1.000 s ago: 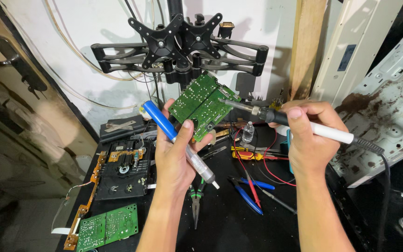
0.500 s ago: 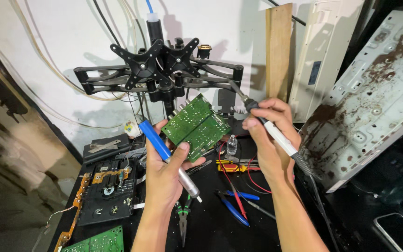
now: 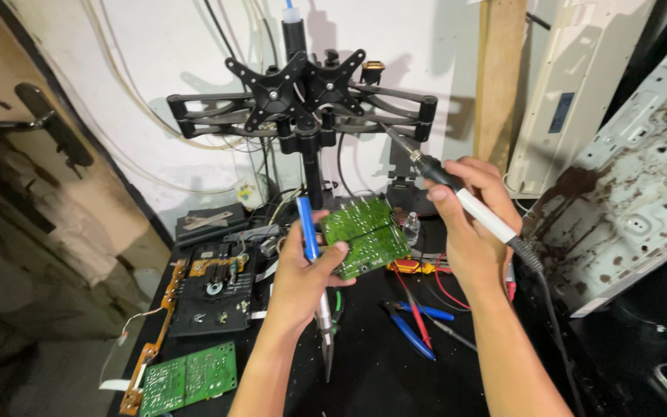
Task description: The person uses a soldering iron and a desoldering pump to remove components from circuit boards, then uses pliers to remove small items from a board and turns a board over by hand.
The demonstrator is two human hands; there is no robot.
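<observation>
Here the green circuit board (image 3: 366, 235) sits raised above the black bench (image 3: 372, 378), tilted with its solder side toward the camera, just in front of the black stand (image 3: 303, 116). The left hand (image 3: 303, 278) is clamped on its lower left edge, and the same fist also traps a blue-and-silver desoldering pump (image 3: 314, 270), its nozzle pointing down toward the bench. The right hand (image 3: 465, 224) is closed in a pen grip around a soldering iron (image 3: 457, 197); the tip points up and away, well apart from the board (so no joint is being heated).

This looks like a pause between joints, the board being turned for inspection. A next touch would call for swinging the iron's tip down onto a single pad while the left hand keeps the board steady.

Below lie blue-handled pliers (image 3: 411, 324), red leads (image 3: 418, 309), a black mechanism (image 3: 214, 289) and a second green board (image 3: 191, 378) at the bench's near left.
</observation>
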